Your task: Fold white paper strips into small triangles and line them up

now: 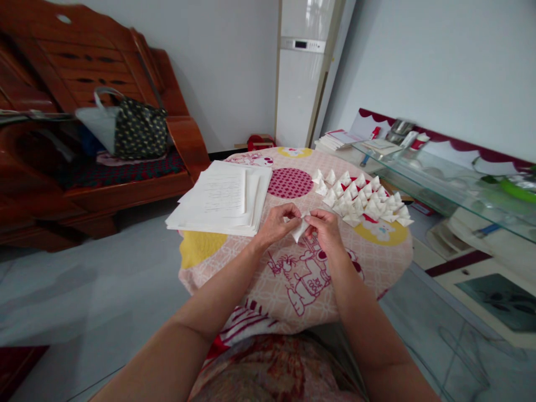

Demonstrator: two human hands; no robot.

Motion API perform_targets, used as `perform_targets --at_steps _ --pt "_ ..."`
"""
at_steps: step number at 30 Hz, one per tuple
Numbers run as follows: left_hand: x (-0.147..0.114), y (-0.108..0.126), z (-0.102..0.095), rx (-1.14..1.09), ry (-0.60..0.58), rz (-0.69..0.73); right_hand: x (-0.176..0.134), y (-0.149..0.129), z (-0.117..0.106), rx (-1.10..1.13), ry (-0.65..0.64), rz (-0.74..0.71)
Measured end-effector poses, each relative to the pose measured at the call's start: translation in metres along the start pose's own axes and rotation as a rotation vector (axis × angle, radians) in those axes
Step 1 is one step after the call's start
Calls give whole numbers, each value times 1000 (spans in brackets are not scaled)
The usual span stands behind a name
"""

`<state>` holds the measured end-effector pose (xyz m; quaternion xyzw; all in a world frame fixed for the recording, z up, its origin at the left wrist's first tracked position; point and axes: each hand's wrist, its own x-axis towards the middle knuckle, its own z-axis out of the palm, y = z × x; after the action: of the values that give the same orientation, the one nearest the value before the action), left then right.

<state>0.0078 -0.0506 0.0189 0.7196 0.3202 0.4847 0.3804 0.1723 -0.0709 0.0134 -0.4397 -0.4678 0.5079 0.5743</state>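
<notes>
Between my two hands is a small folded piece of white paper (298, 231), held just above the round table's patterned cloth (259, 273). My left hand (278, 224) pinches its left side with thumb and forefinger. On the other side, my right hand (325, 228) grips the right edge with closed fingertips. The fingers hide part of the folds. Several pointed folded paper pieces (355, 195) stand in rows to the right of my hands. A stack of white paper sheets (209, 209) lies to the left, with a smaller printed pile on top.
A glass-topped cabinet (444, 184) runs along the right, bearing cups and small items. Booklets (338, 139) lie at its near end. On the left, a wooden bench (92, 61) holds a patterned bag (140, 129). Behind the table stands a tall white appliance (299, 84).
</notes>
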Motion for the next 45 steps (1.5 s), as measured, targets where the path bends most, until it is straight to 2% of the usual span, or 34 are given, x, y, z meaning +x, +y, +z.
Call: perform_targets --at_steps 9,21,29,41,43,45 --pt "3 -11 0 -348 -27 -48 0 -2 4 -49 40 0" --pt "3 -13 -1 -380 -58 -48 3 6 0 -116 33 -14" --pt "4 -14 -2 -441 -75 -94 5 6 -7 -102 27 -110" --pt "4 -16 -4 -475 -118 -176 2 0 -3 -39 -6 -51" --pt "4 -15 -4 -521 -123 -195 0 -2 -3 -12 -49 -12" --pt "4 -14 -4 -585 -80 -201 -2 -3 -4 -4 -154 46"
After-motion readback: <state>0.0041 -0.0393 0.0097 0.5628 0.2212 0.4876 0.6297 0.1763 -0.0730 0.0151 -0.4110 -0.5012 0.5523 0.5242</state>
